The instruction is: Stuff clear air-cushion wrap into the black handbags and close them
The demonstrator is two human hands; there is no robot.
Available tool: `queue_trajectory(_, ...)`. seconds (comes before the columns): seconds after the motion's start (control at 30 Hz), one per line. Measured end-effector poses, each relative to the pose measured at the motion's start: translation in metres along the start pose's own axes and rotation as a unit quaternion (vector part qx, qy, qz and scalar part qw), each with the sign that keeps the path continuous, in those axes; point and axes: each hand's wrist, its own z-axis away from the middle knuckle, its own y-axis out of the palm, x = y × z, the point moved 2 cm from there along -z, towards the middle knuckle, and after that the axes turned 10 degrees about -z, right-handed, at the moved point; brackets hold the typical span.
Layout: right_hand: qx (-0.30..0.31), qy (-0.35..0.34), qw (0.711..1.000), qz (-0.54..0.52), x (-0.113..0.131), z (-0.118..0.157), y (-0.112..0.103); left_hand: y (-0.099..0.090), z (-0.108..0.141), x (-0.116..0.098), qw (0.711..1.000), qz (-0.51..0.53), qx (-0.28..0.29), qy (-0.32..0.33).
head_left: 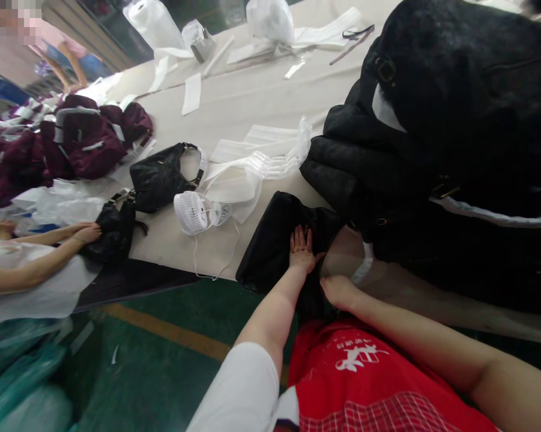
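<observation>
I see my left hand (301, 249) pressed flat and open on the black bag (274, 243) at the counter (234, 102) edge, its length running away leftward, while my right hand (337, 291), just beside, pinches its clear wrap (346, 258).

— What's the black bag (270, 246) made of, the one lying at the near edge of the surface (243, 99)?

— Soft matt cloth, faintly sheened. The clear bag (342, 255) just right of it is thin glossy plastic film.

— And the surface?

— Smooth, matt, pale covering. Left of the black bag, the small fan (193, 211) is white hard plastic. Right of it, the black pile (432, 150) looks quilted, dull cloth with small brassy metal rings.
</observation>
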Motion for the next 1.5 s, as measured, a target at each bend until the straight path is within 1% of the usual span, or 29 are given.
queue_trajectory(0.07, 0.003, -0.027, 0.999, 0.024, 0.002, 0.003, 0.004, -0.001, -0.001, -0.001, 1.000, 0.001, 0.002, -0.006)
queue_trajectory(0.17, 0.006, -0.060, 0.997, 0.045, 0.000, 0.007, 0.009, -0.001, -0.003, -0.001, 1.000, 0.003, 0.020, -0.015)
queue_trajectory(0.27, 0.015, -0.086, 0.994, 0.060, -0.007, 0.008, 0.005, -0.001, -0.004, -0.001, 1.000, 0.007, 0.025, -0.015)
queue_trajectory(0.37, 0.013, -0.092, 0.993, 0.079, -0.010, 0.000, -0.014, -0.001, -0.004, 0.001, 1.000, 0.008, 0.020, -0.009)
queue_trajectory(0.5, -0.058, -0.085, 0.989, 0.108, -0.006, -0.015, -0.047, 0.000, -0.005, 0.003, 0.999, 0.005, 0.041, 0.000)
queue_trajectory(0.57, -0.064, -0.083, 0.988, 0.112, -0.006, -0.015, -0.051, -0.001, -0.006, 0.004, 0.999, 0.004, 0.046, 0.001)
queue_trajectory(0.6, -0.055, -0.086, 0.989, 0.110, -0.008, -0.013, -0.048, -0.002, -0.006, 0.004, 0.999, 0.004, 0.044, 0.000)
queue_trajectory(0.67, -0.033, -0.100, 0.989, 0.103, -0.014, -0.005, -0.035, -0.005, -0.005, 0.003, 0.999, 0.003, 0.035, -0.006)
queue_trajectory(0.77, -0.027, -0.110, 0.989, 0.093, -0.021, 0.009, -0.011, -0.006, -0.002, 0.002, 1.000, 0.005, 0.028, -0.013)
queue_trajectory(0.83, -0.024, -0.110, 0.990, 0.081, -0.022, 0.016, 0.001, -0.005, -0.003, 0.002, 0.999, 0.010, 0.031, -0.015)
queue_trajectory(0.93, -0.021, -0.110, 0.992, 0.062, -0.019, 0.020, 0.007, -0.004, -0.008, 0.002, 0.999, 0.016, 0.039, -0.017)
queue_trajectory(1.03, -0.020, -0.087, 0.995, 0.048, -0.018, 0.017, 0.003, -0.012, -0.011, 0.002, 0.998, 0.020, 0.052, -0.022)
queue_trajectory(1.1, -0.031, -0.059, 0.997, 0.041, -0.020, 0.013, -0.003, -0.024, 0.000, 0.000, 0.998, 0.025, 0.057, -0.022)
queue_trajectory(1.13, -0.039, -0.049, 0.997, 0.038, -0.022, 0.010, -0.007, -0.032, 0.011, -0.002, 0.998, 0.027, 0.050, -0.029)
queue_trajectory(1.2, -0.048, -0.046, 0.997, 0.034, -0.024, 0.004, -0.012, -0.045, 0.044, -0.009, 0.997, 0.028, 0.024, -0.070)
queue_trajectory(1.23, -0.047, -0.051, 0.997, 0.030, -0.024, 0.001, -0.014, -0.049, 0.063, -0.013, 0.995, 0.027, 0.013, -0.100)
queue_trajectory(1.27, -0.045, -0.056, 0.997, 0.026, -0.025, -0.001, -0.015, -0.051, 0.082, -0.018, 0.992, 0.026, 0.014, -0.124)
queue_trajectory(1.33, -0.039, -0.064, 0.997, 0.019, -0.025, -0.006, -0.016, -0.047, 0.113, -0.031, 0.990, 0.023, 0.055, -0.128)
queue_trajectory(1.37, -0.038, -0.066, 0.997, 0.017, -0.025, -0.008, -0.016, -0.042, 0.123, -0.037, 0.989, 0.019, 0.085, -0.122)
queue_trajectory(1.43, -0.043, -0.063, 0.997, 0.020, -0.025, -0.011, -0.018, -0.030, 0.133, -0.044, 0.986, 0.008, 0.132, -0.105)
queue_trajectory(1.5, -0.061, -0.044, 0.997, 0.032, -0.027, -0.015, -0.024, -0.022, 0.133, -0.046, 0.983, -0.003, 0.156, -0.095)
